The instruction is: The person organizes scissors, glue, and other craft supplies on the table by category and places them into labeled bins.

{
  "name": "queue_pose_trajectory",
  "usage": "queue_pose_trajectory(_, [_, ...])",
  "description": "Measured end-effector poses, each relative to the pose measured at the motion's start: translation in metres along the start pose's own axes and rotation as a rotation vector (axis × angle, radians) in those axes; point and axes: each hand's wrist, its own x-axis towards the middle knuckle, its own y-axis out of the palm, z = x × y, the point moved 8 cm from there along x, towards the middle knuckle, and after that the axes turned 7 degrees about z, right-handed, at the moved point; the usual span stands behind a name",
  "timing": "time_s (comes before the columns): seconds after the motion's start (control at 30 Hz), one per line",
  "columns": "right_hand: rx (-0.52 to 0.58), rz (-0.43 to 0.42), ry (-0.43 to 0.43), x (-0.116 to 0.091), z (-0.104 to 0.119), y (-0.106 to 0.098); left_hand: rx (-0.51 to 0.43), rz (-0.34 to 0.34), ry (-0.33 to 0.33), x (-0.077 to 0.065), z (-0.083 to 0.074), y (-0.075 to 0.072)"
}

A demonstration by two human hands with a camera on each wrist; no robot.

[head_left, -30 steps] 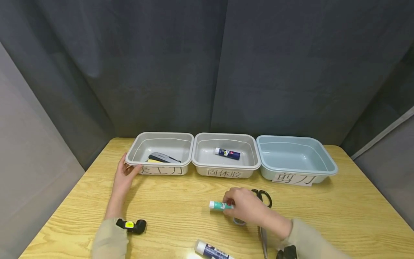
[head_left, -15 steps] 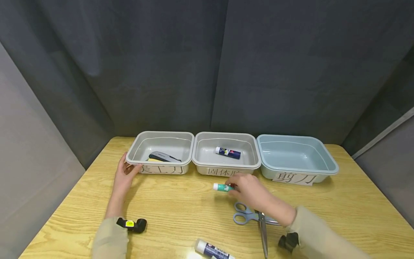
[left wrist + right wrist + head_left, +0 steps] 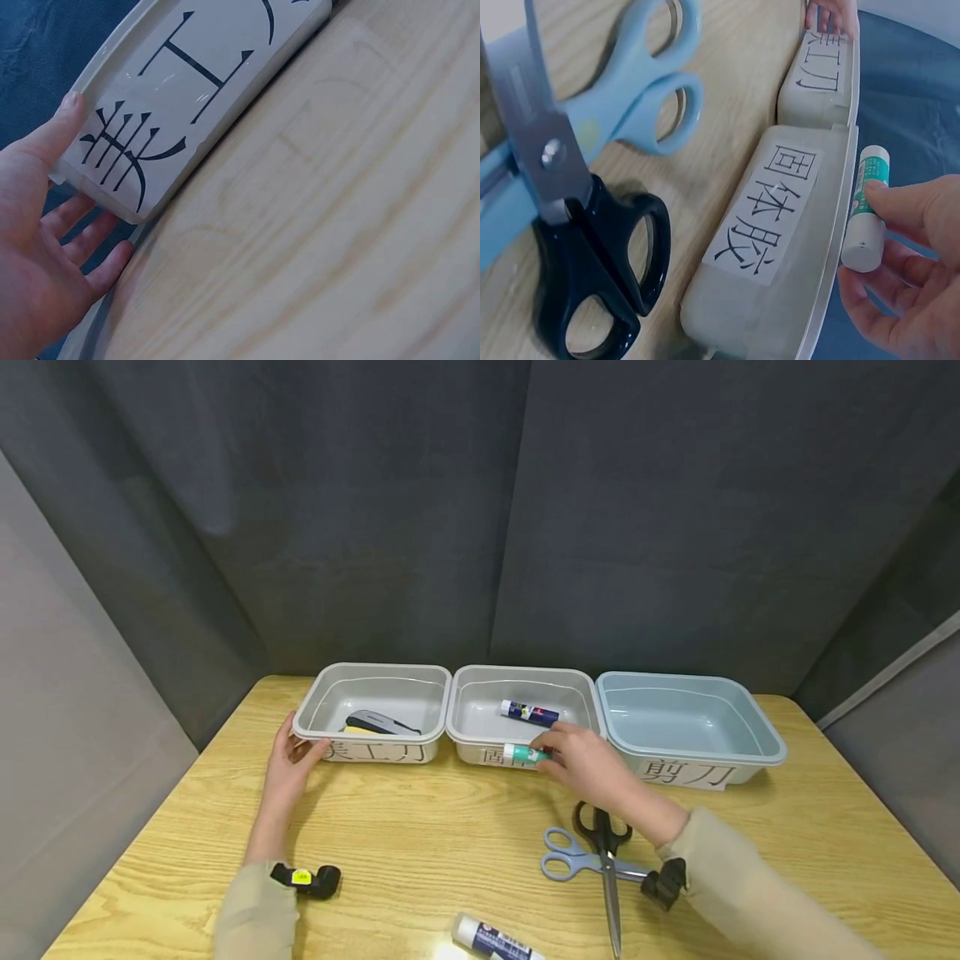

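My right hand (image 3: 592, 768) pinches a green-and-white glue stick (image 3: 527, 753) between thumb and fingers, at the front rim of the middle grey bin (image 3: 468, 741). In the right wrist view the glue stick (image 3: 866, 206) appears beside the rim, its white end toward the palm. A dark blue glue stick (image 3: 529, 713) lies inside that bin. My left hand (image 3: 291, 768) holds the front left corner of the left grey bin (image 3: 442, 727); the left wrist view has the thumb (image 3: 69, 112) on the rim and the other fingers around the side. A utility knife (image 3: 381, 722) lies in this bin.
A blue bin (image 3: 693, 752) stands at the right of the row. Black-handled scissors (image 3: 602, 837) lie across light-blue scissors (image 3: 573, 860) on the wooden table (image 3: 390, 852). Another glue stick (image 3: 495, 941) lies near the front edge. A dark curtain (image 3: 375, 527) hangs behind.
My right hand has carried the green glue stick up from over the table toward the middle bin, uncovering the scissors below. The left hand has stayed at the left bin's corner.
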Motion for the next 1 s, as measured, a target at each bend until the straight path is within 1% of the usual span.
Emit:
queue_pose_trajectory(0.1, [-0.018,-0.013,-0.005,0.004,-0.003,-0.001,0.000,0.001,0.005,0.000,0.000,0.000])
queue_pose_trajectory(0.2, [-0.020,-0.036,-0.013,0.007,-0.006,-0.003,0.007,0.000,0.009,0.002,0.004,-0.001])
queue_pose_trajectory(0.33, [0.033,-0.064,-0.009,0.012,-0.012,-0.005,0.016,-0.001,0.026,0.006,0.011,-0.004])
queue_pose_trajectory(0.47, [0.075,-0.076,0.022,0.019,-0.021,-0.005,0.029,-0.010,0.037,0.008,0.014,-0.004])
queue_pose_trajectory(0.6, [0.103,-0.100,0.061,0.026,-0.031,-0.003,0.040,-0.022,0.034,0.008,0.014,-0.005])
queue_pose_trajectory(0.73, [0.140,-0.131,0.088,0.032,-0.041,-0.002,0.024,-0.015,0.035,0.008,0.013,-0.005])
queue_pose_trajectory(0.87, [0.158,-0.114,0.110,0.037,-0.049,0.003,0.021,-0.006,0.030,0.007,0.013,-0.004])
queue_pose_trajectory(1.0, [0.165,-0.093,0.131,0.046,-0.055,0.007,0.021,-0.012,0.019,0.006,0.011,-0.005])
